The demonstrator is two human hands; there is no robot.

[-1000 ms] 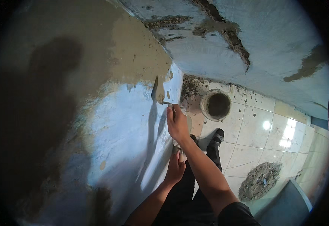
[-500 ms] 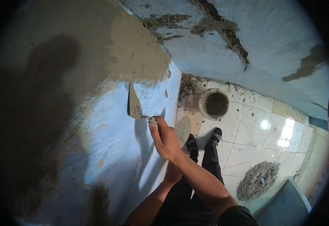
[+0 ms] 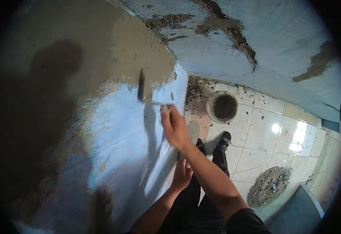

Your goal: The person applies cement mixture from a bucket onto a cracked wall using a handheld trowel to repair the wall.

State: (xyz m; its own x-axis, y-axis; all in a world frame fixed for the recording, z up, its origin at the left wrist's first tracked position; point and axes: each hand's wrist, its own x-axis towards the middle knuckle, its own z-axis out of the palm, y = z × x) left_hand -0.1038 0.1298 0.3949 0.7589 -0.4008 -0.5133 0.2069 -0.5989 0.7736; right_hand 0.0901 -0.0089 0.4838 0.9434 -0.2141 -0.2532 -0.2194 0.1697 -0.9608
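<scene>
My right hand (image 3: 175, 128) is closed round the handle of a trowel (image 3: 148, 93), whose blade lies against the wall at the lower edge of the wet grey-brown mortar (image 3: 139, 54). Below it the wall (image 3: 119, 117) shows pale blue paint. Lower down, my left hand (image 3: 182, 176) is closed at the near end of a rounded, mortar-coated board (image 3: 194, 132). My right hand and forearm hide part of that board, and its grip is only partly visible.
On the tiled floor (image 3: 256, 128) stands a round bucket (image 3: 222, 107) with dark mortar in it. Rubble (image 3: 269, 186) lies heaped at the right, near a grey-blue panel (image 3: 295, 210). The other wall (image 3: 283, 50) has a deep crack (image 3: 236, 35). My shoes are beside the bucket.
My right hand has moved the trowel up and slightly right, onto the edge of the mortar. The left hand has shifted a little up and right, and its fingers show more.
</scene>
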